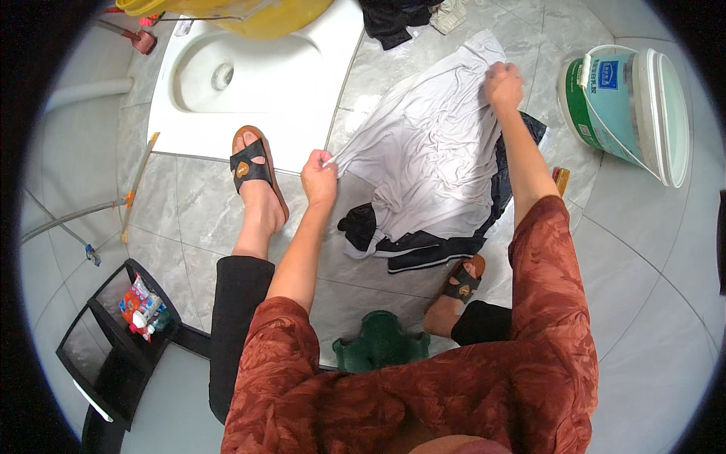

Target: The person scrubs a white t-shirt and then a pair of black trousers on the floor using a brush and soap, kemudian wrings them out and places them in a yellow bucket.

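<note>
A wet, crumpled garment (pixel 431 144) with a thin white lining and black outer parts is spread on the tiled floor between my feet. My left hand (pixel 319 179) is closed on its left edge, pulling a corner of the white cloth taut. On the far right side, my right hand (pixel 504 85) is closed on the white cloth near its upper edge. The black parts, with a pale stripe along one band, lie bunched at the near end and show along the right side. My right forearm covers part of that side.
A white squat toilet (pixel 318 125) is set into the floor at far left, with a yellow basin (pixel 227 19) above it. A pale green bucket (pixel 616 106) lies tilted at right. Dark clothes (pixel 389 19) lie at the back. A green stool (pixel 380 344) is beneath me; a black rack (pixel 121 344) stands at left.
</note>
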Demonstrator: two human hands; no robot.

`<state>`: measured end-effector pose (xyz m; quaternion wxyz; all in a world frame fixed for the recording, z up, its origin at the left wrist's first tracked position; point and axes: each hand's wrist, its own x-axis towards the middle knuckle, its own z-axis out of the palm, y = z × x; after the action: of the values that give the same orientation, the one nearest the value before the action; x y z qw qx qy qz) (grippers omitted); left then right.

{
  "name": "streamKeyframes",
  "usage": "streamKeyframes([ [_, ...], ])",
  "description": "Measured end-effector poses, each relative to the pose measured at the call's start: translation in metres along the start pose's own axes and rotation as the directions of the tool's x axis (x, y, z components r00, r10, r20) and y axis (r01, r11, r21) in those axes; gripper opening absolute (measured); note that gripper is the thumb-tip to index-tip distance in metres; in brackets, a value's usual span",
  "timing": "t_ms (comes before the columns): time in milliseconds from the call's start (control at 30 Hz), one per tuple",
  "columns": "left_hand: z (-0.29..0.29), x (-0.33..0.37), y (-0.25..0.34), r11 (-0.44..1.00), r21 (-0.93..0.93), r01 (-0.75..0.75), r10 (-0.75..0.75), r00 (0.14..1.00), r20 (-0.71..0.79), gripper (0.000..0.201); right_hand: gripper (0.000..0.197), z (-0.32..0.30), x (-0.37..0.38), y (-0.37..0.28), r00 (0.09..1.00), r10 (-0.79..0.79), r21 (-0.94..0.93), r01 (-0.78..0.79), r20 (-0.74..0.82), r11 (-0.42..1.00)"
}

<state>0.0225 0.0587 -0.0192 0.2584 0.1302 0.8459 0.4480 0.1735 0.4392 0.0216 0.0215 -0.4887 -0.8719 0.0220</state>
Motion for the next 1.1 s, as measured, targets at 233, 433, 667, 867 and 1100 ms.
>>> streamKeyframes([
  [233,-0.003,-0.002,-0.002,0.993,-0.087,0.074,-0.078,0.996,-0.045,0.012,0.033,0.010,-0.169,-0.090,0.635,-0.731,0.108,0.732,0.252,0.673],
  [433,-0.005,-0.006,0.034,0.978,0.100,-0.181,0.186,0.982,-0.044,0.043,0.042,-0.010,-0.164,0.012,0.670,-0.737,0.121,0.727,0.089,0.676],
  [667,-0.010,-0.019,0.036,0.861,0.470,-0.194,0.165,0.981,0.103,0.028,0.041,-0.040,-0.140,0.061,0.842,-0.533,0.332,0.480,0.086,0.812],
  [867,-0.011,-0.031,0.039,0.840,0.486,-0.240,0.249,0.967,0.046,0.012,0.032,-0.032,-0.125,-0.003,0.832,-0.546,0.408,0.535,-0.100,0.740],
  [1100,-0.014,-0.028,0.034,0.792,0.559,-0.248,0.278,0.960,0.032,0.019,0.019,0.006,-0.090,-0.131,0.695,-0.665,0.254,0.719,-0.272,0.647],
])
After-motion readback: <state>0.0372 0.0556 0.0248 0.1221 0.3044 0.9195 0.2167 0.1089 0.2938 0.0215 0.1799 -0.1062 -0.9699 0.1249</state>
